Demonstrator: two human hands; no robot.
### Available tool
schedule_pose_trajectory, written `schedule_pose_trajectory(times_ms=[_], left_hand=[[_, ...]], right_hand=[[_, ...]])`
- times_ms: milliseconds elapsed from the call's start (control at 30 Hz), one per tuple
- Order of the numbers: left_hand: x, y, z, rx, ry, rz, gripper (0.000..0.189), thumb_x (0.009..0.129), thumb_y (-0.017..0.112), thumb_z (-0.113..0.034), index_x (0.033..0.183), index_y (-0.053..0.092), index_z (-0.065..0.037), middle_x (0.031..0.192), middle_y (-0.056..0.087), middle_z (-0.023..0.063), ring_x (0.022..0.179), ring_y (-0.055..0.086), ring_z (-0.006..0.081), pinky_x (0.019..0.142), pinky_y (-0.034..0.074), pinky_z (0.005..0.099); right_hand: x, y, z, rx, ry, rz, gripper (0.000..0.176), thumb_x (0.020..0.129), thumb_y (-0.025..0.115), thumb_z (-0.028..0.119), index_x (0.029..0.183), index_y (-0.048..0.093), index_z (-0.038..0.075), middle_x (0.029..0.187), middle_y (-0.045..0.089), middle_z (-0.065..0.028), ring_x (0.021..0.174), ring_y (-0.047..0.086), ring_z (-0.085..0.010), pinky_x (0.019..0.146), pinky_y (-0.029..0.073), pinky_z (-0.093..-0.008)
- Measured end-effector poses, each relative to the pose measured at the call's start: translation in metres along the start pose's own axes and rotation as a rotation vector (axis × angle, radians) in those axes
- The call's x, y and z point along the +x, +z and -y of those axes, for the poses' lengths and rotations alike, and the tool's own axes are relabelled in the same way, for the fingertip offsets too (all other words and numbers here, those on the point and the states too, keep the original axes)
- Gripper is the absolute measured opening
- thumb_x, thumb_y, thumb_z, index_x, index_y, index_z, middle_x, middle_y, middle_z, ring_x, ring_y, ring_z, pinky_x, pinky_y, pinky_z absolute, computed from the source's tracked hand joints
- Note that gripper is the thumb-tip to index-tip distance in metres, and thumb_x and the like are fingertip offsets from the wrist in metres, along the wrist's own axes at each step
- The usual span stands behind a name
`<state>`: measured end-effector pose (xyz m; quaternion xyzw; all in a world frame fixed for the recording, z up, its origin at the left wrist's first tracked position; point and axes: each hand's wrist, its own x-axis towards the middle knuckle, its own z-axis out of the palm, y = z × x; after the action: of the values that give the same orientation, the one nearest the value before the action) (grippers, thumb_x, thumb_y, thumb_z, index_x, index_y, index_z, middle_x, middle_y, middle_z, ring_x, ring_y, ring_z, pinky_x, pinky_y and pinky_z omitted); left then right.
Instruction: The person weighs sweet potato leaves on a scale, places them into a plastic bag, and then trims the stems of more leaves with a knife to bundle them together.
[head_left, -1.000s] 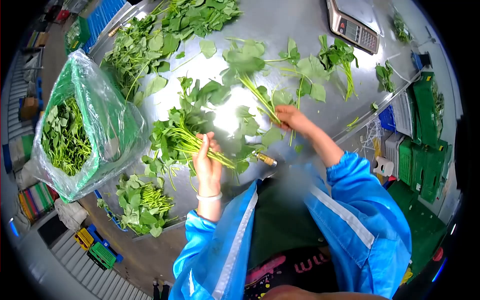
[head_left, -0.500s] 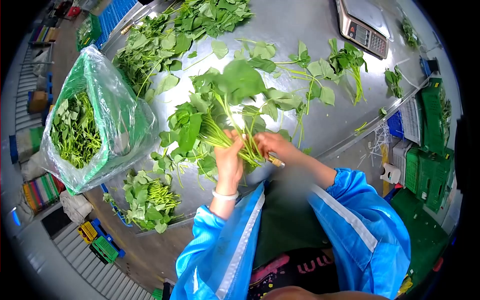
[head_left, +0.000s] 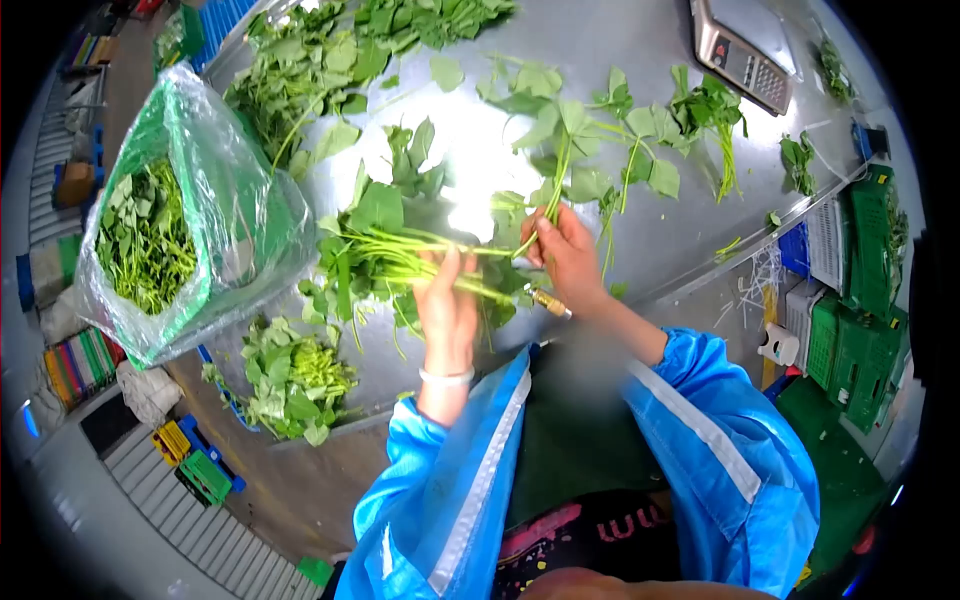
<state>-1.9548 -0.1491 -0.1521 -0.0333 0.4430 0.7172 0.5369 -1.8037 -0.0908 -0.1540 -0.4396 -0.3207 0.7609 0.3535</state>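
My left hand (head_left: 446, 305) grips a bunch of leafy green stalks (head_left: 375, 250) by the stems, leaves pointing left over the steel table (head_left: 560, 40). My right hand (head_left: 566, 255) pinches a single leafy stalk (head_left: 556, 160) that lies on the table just right of the bunch. Under my right wrist a small knife handle with a brass end (head_left: 549, 302) pokes out. More loose stalks (head_left: 640, 140) lie spread across the table beyond my right hand.
A green crate lined with clear plastic (head_left: 170, 220) holds greens at the left. A trimmed pile (head_left: 295, 380) lies at the near table edge, a bigger heap (head_left: 330, 60) at the back left. A scale (head_left: 742, 50) stands back right; green crates (head_left: 860, 290) are at the right.
The bunch has dropped from upright to lying sideways in my left hand. My right hand moved from the bunch's stems out to a loose stalk on the table.
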Motion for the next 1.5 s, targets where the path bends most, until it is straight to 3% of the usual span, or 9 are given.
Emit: schedule_pose_trajectory(times_ms=[300, 367, 633, 700, 833, 967, 1167, 1367, 1500], left_hand=[[0.011, -0.036, -0.031, 0.093, 0.244, 0.041, 0.020, 0.089, 0.059, 0.003, 0.090, 0.045, -0.012, 0.091, 0.052, 0.0008, 0.086, 0.053, 0.0143, 0.084, 0.044, 0.0324], [0.003, -0.037, -0.027, 0.238, 0.212, 0.082, 0.023, 0.086, 0.061, 0.006, 0.089, 0.045, -0.011, 0.091, 0.052, 0.0001, 0.083, 0.052, 0.0125, 0.080, 0.045, 0.0298], [-0.013, -0.028, -0.001, 0.463, 0.227, -0.009, 0.023, 0.085, 0.060, 0.010, 0.087, 0.046, -0.008, 0.090, 0.051, 0.0019, 0.084, 0.051, 0.0133, 0.080, 0.043, 0.0260], [-0.001, -0.037, -0.014, 0.231, 0.202, -0.122, 0.019, 0.090, 0.060, 0.003, 0.088, 0.046, -0.009, 0.093, 0.054, 0.0033, 0.086, 0.053, 0.0151, 0.082, 0.045, 0.0283], [0.011, -0.059, -0.058, 0.060, 0.324, -0.149, 0.010, 0.094, 0.056, -0.003, 0.096, 0.049, -0.010, 0.103, 0.056, 0.0042, 0.097, 0.056, 0.0190, 0.094, 0.048, 0.0380], [0.001, -0.065, -0.083, -0.011, 0.345, -0.010, 0.013, 0.095, 0.054, -0.002, 0.103, 0.052, -0.012, 0.109, 0.054, 0.0039, 0.091, 0.052, 0.0153, 0.078, 0.047, 0.0291], [0.010, -0.058, -0.065, -0.401, 0.049, 0.177, 0.029, 0.097, 0.050, -0.007, 0.126, 0.049, -0.004, 0.099, 0.053, 0.0027, 0.075, 0.043, 0.0118, 0.065, 0.041, 0.0220], [0.020, -0.073, -0.023, -0.178, 0.012, 0.063, 0.012, 0.093, 0.057, -0.002, 0.103, 0.051, -0.005, 0.101, 0.056, 0.0098, 0.084, 0.054, 0.0147, 0.073, 0.050, 0.0249], [0.016, -0.025, -0.010, 0.098, -0.042, -0.131, 0.015, 0.090, 0.059, 0.003, 0.095, 0.046, -0.003, 0.113, 0.058, 0.0190, 0.096, 0.062, 0.0233, 0.080, 0.055, 0.0324]], right_hand=[[0.013, -0.012, 0.051, 0.189, -0.455, -0.088, 0.013, 0.101, 0.043, 0.017, 0.107, 0.049, 0.008, 0.084, 0.053, -0.0038, 0.069, 0.049, -0.0093, 0.060, 0.044, -0.0245], [0.006, -0.001, 0.043, -0.544, -0.015, 0.071, 0.018, 0.100, 0.046, 0.021, 0.108, 0.053, 0.006, 0.084, 0.054, -0.0033, 0.074, 0.053, -0.0129, 0.067, 0.047, -0.0271], [0.016, 0.048, -0.022, -0.572, -0.512, 0.117, 0.018, 0.094, 0.052, 0.018, 0.093, 0.051, 0.001, 0.087, 0.050, -0.0128, 0.083, 0.051, -0.0279, 0.076, 0.041, -0.0363], [0.014, 0.045, -0.004, -0.116, -0.162, 0.111, 0.021, 0.098, 0.048, 0.023, 0.090, 0.052, 0.004, 0.081, 0.055, -0.0075, 0.082, 0.054, -0.0196, 0.075, 0.041, -0.0353], [0.019, 0.014, 0.021, -0.420, 0.163, 0.217, 0.028, 0.098, 0.048, 0.032, 0.097, 0.056, 0.006, 0.080, 0.060, -0.0071, 0.077, 0.057, -0.0191, 0.075, 0.044, -0.0354], [0.039, -0.026, -0.043, -1.429, -0.718, 0.440, 0.027, 0.089, 0.061, 0.028, 0.101, 0.056, 0.005, 0.087, 0.058, -0.0091, 0.084, 0.057, -0.0234, 0.070, 0.048, -0.0374], [0.133, -0.057, -0.104, -1.767, -0.729, 0.168, 0.016, 0.076, 0.064, 0.021, 0.082, 0.057, 0.007, 0.088, 0.058, -0.0074, 0.090, 0.057, -0.0277, 0.073, 0.048, -0.0402], [0.121, -0.024, -0.075, -1.244, -0.807, 0.064, 0.010, 0.082, 0.064, 0.014, 0.083, 0.059, 0.005, 0.082, 0.060, -0.0076, 0.072, 0.061, -0.0210, 0.064, 0.049, -0.0352], [0.060, 0.023, -0.011, -1.025, -0.434, 0.127, 0.019, 0.086, 0.062, 0.024, 0.095, 0.062, 0.007, 0.088, 0.065, -0.0130, 0.085, 0.062, -0.0335, 0.071, 0.049, -0.0418]])
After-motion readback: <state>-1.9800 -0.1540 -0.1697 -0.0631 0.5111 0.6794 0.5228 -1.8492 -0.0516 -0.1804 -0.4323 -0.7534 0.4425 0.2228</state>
